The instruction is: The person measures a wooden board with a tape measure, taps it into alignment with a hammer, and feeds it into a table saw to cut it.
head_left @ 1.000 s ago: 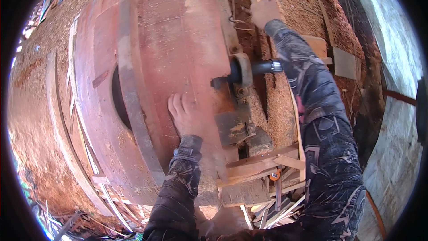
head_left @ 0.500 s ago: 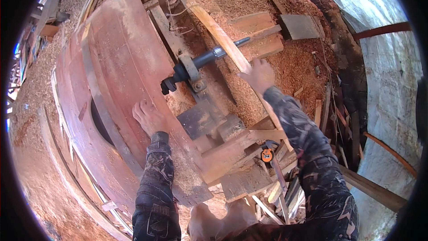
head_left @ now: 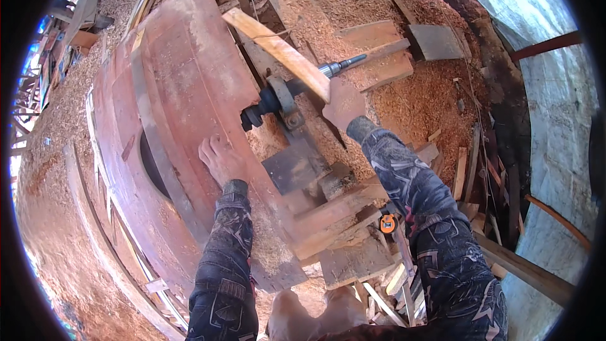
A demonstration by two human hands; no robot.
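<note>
My right hand [head_left: 344, 105] is closed round a long wooden strip [head_left: 276, 48]. The strip's far part slants up and left, over a dark metal shaft [head_left: 297, 85] and towards the edge of a reddish-brown planked wooden surface [head_left: 189, 76]. Its part nearer me is hidden by my right hand and forearm. On that planked surface lies my left hand [head_left: 223, 161], fingers apart and slightly bent, with nothing in it. Just beyond my left hand, the shaft's dark stepped end shows beside the notched plank edge; a rusty bracket [head_left: 281, 93] surrounds the shaft.
An orange round tool [head_left: 388, 223] sits among timber below my right forearm. Grey board [head_left: 435, 42] and sawdust [head_left: 435, 110] lie at the right, near a pale sheet [head_left: 558, 120]. A dark oval opening [head_left: 153, 163] cuts the planked surface.
My right hand has shifted left with the wooden strip, whose far end has swung left towards the planked surface. My left hand stays on the planks; the whole view has shifted slightly.
</note>
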